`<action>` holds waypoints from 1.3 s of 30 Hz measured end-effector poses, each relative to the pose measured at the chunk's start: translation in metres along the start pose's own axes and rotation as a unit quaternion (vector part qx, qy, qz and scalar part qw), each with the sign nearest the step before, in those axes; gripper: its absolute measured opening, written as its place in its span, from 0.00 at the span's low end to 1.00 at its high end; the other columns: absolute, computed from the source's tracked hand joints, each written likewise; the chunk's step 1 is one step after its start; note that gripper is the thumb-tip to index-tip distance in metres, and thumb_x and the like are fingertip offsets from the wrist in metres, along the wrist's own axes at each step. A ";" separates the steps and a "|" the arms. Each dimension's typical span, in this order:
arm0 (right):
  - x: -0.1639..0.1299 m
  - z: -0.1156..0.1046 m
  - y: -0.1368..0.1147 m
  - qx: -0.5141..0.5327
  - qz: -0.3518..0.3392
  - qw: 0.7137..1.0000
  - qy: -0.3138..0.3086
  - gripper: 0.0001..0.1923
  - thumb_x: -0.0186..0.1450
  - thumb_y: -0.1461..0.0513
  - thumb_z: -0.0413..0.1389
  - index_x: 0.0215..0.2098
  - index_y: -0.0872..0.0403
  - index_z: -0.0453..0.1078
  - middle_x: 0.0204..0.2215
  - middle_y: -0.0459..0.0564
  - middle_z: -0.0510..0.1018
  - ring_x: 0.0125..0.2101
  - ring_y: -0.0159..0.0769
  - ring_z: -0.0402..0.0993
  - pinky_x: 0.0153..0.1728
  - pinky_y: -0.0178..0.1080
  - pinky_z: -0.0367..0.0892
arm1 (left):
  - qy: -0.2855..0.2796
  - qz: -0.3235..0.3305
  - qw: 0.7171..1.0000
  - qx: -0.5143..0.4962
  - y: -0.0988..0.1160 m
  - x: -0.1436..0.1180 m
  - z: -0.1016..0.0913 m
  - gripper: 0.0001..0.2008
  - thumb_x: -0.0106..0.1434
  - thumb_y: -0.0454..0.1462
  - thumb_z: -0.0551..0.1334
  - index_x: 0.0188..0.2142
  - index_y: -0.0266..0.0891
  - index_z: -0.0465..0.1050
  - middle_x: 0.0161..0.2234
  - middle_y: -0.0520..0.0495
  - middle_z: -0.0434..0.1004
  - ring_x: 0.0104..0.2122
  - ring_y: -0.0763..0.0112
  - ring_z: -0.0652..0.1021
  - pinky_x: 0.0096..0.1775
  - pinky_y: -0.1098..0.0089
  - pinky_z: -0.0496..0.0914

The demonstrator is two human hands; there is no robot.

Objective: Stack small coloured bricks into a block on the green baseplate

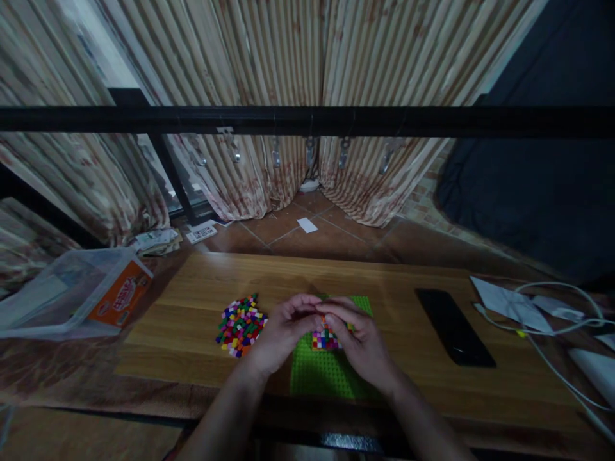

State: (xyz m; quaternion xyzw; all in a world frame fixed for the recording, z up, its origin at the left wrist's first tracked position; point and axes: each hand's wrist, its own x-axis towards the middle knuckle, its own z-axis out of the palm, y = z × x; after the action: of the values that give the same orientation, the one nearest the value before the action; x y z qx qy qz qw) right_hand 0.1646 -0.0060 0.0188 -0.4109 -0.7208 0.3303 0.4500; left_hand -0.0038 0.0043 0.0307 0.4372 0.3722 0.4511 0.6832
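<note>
Both hands meet over the green baseplate (327, 374), near the middle of the bench's (192, 288) front edge. Left hand (283, 330): fingers curled, tips pinched together against the right hand's tips; whether a piece is held cannot be told. Right hand (358, 339): fingers bent down, touching the small multicoloured block patch (324, 340) fixed on the plate, directly beneath both hands. The loose pile of coloured blocks (240, 325) lies just beside the left hand, toward the bench's left edge, so that hand is nearer. A black phone (454, 326) lies toward the right edge, its long axis running front to back.
</note>
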 end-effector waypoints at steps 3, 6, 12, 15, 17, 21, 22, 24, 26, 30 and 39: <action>0.000 0.001 -0.002 0.027 0.009 1.000 0.002 0.13 0.69 0.57 0.51 0.47 0.45 0.76 0.45 0.49 0.77 0.47 0.37 0.73 0.49 0.40 0.69 | 0.008 -0.019 0.997 -0.074 0.000 0.000 0.003 0.15 0.50 0.34 0.71 0.39 0.35 0.76 0.30 0.49 0.77 0.29 0.76 0.74 0.36 0.73 0.68; -0.001 0.001 -0.004 0.031 0.008 0.999 0.001 0.12 0.69 0.58 0.52 0.47 0.44 0.75 0.45 0.49 0.76 0.47 0.37 0.73 0.48 0.40 0.69 | 0.020 -0.036 0.989 -0.141 -0.001 0.000 0.004 0.17 0.48 0.33 0.73 0.39 0.35 0.76 0.31 0.49 0.77 0.29 0.76 0.75 0.34 0.73 0.68; -0.003 0.001 -0.004 -0.013 -0.011 1.000 0.008 0.12 0.68 0.59 0.53 0.47 0.43 0.75 0.45 0.49 0.76 0.46 0.37 0.73 0.45 0.38 0.70 | 0.028 -0.068 0.983 -0.168 -0.001 -0.001 0.004 0.20 0.44 0.33 0.75 0.38 0.34 0.76 0.30 0.48 0.78 0.28 0.76 0.76 0.35 0.73 0.69; -0.003 0.000 0.001 -0.037 -0.009 0.999 0.025 0.10 0.68 0.58 0.54 0.43 0.45 0.76 0.42 0.49 0.76 0.44 0.38 0.74 0.43 0.38 0.70 | 0.044 -0.072 0.983 -0.163 0.002 -0.002 0.005 0.20 0.43 0.34 0.76 0.37 0.33 0.76 0.29 0.49 0.78 0.27 0.77 0.76 0.35 0.74 0.70; -0.003 -0.002 0.003 -0.053 0.003 0.998 0.033 0.10 0.67 0.57 0.53 0.41 0.46 0.76 0.41 0.49 0.76 0.43 0.38 0.74 0.43 0.38 0.70 | 0.063 -0.063 0.985 -0.145 0.003 -0.002 0.004 0.20 0.43 0.34 0.76 0.36 0.33 0.76 0.30 0.48 0.79 0.28 0.76 0.77 0.36 0.74 0.70; -0.004 -0.008 0.009 -0.082 0.065 0.993 0.052 0.11 0.68 0.55 0.53 0.38 0.49 0.75 0.36 0.48 0.77 0.38 0.38 0.75 0.40 0.39 0.69 | 0.141 -0.026 0.986 -0.085 0.004 0.003 -0.009 0.17 0.45 0.35 0.73 0.35 0.33 0.75 0.32 0.45 0.80 0.31 0.73 0.77 0.36 0.73 0.69; -0.005 -0.009 0.011 -0.086 0.080 0.992 0.047 0.11 0.68 0.54 0.52 0.38 0.49 0.75 0.35 0.48 0.77 0.38 0.38 0.75 0.39 0.39 0.68 | 0.159 -0.020 0.985 -0.065 0.003 0.004 -0.013 0.15 0.47 0.35 0.72 0.35 0.33 0.75 0.31 0.45 0.80 0.30 0.73 0.77 0.36 0.73 0.69; -0.006 -0.008 0.014 -0.089 0.093 0.991 0.033 0.11 0.68 0.55 0.52 0.39 0.50 0.75 0.36 0.48 0.78 0.38 0.38 0.75 0.40 0.39 0.68 | 0.177 -0.009 0.984 0.014 0.000 0.006 -0.022 0.10 0.49 0.34 0.69 0.32 0.33 0.75 0.29 0.48 0.78 0.29 0.74 0.76 0.35 0.72 0.68; -0.007 -0.005 0.015 -0.095 0.090 0.991 0.020 0.10 0.68 0.57 0.52 0.39 0.49 0.75 0.38 0.48 0.78 0.39 0.39 0.74 0.41 0.40 0.68 | 0.164 0.000 0.978 0.132 -0.004 0.006 -0.027 0.05 0.51 0.32 0.66 0.30 0.34 0.76 0.27 0.49 0.77 0.29 0.73 0.75 0.35 0.72 0.67; -0.005 0.003 0.017 -0.154 0.055 0.987 0.003 0.09 0.67 0.59 0.52 0.38 0.48 0.76 0.38 0.48 0.78 0.42 0.41 0.72 0.44 0.44 0.66 | 0.109 0.001 0.946 0.306 -0.013 0.003 -0.025 0.06 0.55 0.32 0.60 0.30 0.37 0.77 0.29 0.49 0.79 0.32 0.69 0.76 0.37 0.70 0.68; 0.001 0.012 0.033 -0.234 0.033 0.971 0.037 0.07 0.64 0.59 0.57 0.33 0.44 0.79 0.44 0.49 0.74 0.44 0.44 0.67 0.44 0.48 0.64 | 0.093 0.009 0.905 0.414 -0.019 0.005 -0.012 0.11 0.60 0.35 0.56 0.35 0.39 0.79 0.32 0.49 0.81 0.34 0.68 0.78 0.37 0.71 0.69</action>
State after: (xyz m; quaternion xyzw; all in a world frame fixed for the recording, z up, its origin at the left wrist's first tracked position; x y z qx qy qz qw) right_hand 0.1634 0.0086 -0.0129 -0.5406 -0.7467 0.1519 0.3566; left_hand -0.0081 0.0079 0.0083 0.6400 0.5835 0.3014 0.3988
